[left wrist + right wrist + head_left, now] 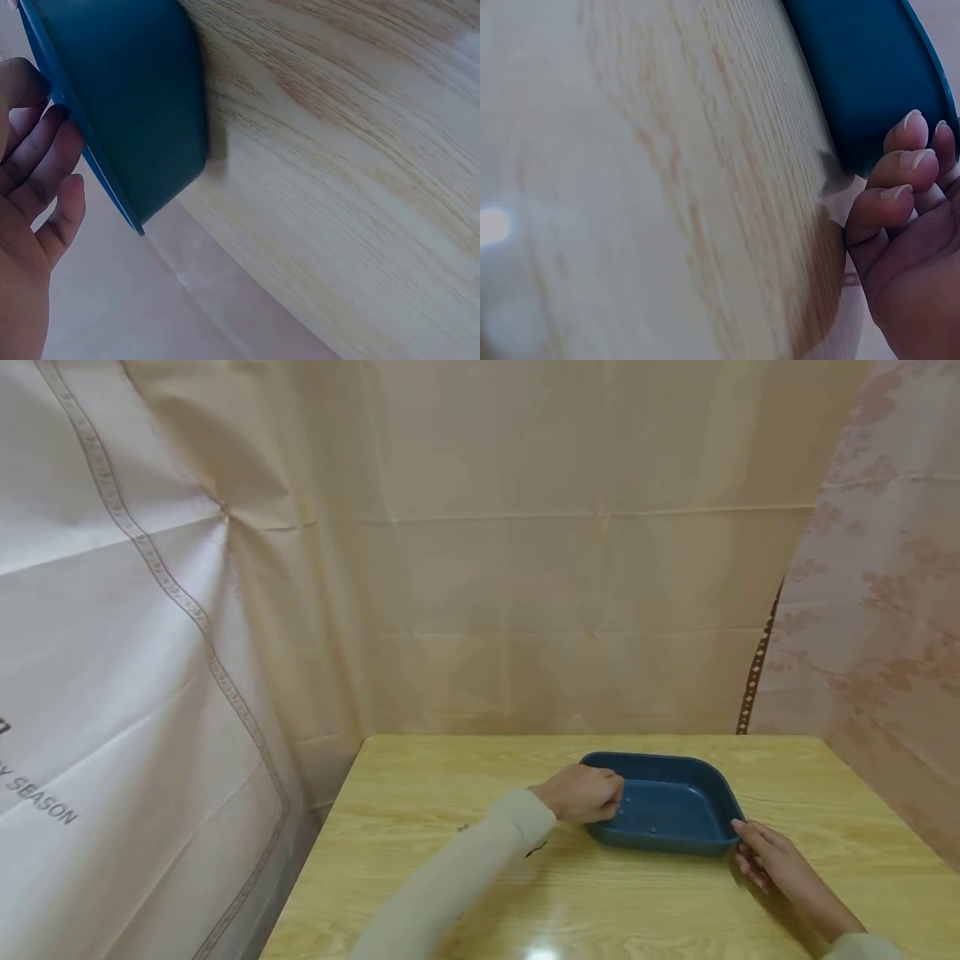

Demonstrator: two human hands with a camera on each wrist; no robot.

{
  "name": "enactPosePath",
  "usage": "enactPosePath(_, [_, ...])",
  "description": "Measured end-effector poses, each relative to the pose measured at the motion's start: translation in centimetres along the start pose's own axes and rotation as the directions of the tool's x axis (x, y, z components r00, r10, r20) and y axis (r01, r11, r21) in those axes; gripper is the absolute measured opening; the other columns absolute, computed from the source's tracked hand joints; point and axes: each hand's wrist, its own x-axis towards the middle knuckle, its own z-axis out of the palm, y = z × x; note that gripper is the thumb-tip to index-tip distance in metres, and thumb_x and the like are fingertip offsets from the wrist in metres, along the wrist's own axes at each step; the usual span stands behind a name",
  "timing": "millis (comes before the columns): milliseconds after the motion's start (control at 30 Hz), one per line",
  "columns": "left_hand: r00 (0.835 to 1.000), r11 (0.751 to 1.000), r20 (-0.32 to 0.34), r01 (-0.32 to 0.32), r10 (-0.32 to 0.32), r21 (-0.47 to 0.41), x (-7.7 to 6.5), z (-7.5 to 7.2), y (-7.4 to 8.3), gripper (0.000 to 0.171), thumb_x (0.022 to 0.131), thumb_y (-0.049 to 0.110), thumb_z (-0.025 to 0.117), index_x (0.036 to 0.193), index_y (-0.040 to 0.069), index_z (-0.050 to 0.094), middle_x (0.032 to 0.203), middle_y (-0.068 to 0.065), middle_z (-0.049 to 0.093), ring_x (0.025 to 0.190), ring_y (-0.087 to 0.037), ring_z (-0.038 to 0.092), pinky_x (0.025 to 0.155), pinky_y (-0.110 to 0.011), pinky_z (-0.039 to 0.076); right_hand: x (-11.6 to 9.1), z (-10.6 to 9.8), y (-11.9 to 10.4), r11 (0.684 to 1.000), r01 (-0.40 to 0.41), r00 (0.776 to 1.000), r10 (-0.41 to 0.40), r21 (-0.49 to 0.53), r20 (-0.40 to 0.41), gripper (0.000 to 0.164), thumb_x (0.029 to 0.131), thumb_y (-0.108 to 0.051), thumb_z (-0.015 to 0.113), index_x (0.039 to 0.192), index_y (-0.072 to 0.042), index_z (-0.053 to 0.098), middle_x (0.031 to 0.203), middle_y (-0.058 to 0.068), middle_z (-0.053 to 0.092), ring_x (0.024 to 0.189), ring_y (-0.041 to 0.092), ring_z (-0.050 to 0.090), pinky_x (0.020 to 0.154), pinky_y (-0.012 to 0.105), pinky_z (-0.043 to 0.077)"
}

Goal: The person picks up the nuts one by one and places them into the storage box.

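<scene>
A blue rectangular basin [667, 843] with rounded corners sits on the wooden table. Several small dark nut-like pieces [652, 830] lie on its floor. My left hand [583, 793] is over its left end, fingers bent down inside the rim. In the left wrist view, the fingers [52, 154] curl close to the basin's rim [90, 142]; I cannot tell what, if anything, they pinch. At the near right corner my right hand [772, 860] grips the rim, thumb on top and fingers beneath. The right wrist view shows those curled fingers [904, 172] against the outer wall [870, 82].
Small grey bits [462, 827] lie on the table [420, 777] left of the basin, beside my left sleeve [480, 860]. A thin dark piece [536, 850] shows just under that sleeve. Beige cloth [585, 568] hangs behind the table, with patterned sheets at both sides.
</scene>
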Motion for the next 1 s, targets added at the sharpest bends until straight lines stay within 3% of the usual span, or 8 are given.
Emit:
enactPosePath(267, [1.0,1.0,-0.01,-0.015,0.015,0.008,1.0,0.5,0.3,0.008,0.105,0.026,0.058,0.106,0.022,0.065,0.1,0.013,0.063,0.082,0.003,0.055,0.07,-0.012,0.044,0.2,0.3,-0.3,1.0,-0.004,1.0,0.004,0.023,-0.015,0.053,0.111,-0.049,0.037,0.092,-0.001,0.05,0.073,0.003,0.053,0.053,0.01,0.043,0.048,0.029,0.042])
enactPosePath(1000, [0.998,0.998,0.0,-0.056,0.056,-0.022,2.3,0.0,2.6,0.007,0.105,0.026,0.06,0.106,0.025,0.067,0.097,0.016,0.062,0.077,0.007,0.053,0.065,-0.01,0.042,-0.1,0.0,0.0,1.0,0.005,1.0,-0.005,0.03,-0.003,0.055,0.111,-0.048,0.037,0.092,0.003,0.048,0.073,0.003,0.052,0.053,0.01,0.041,0.047,0.03,0.042])
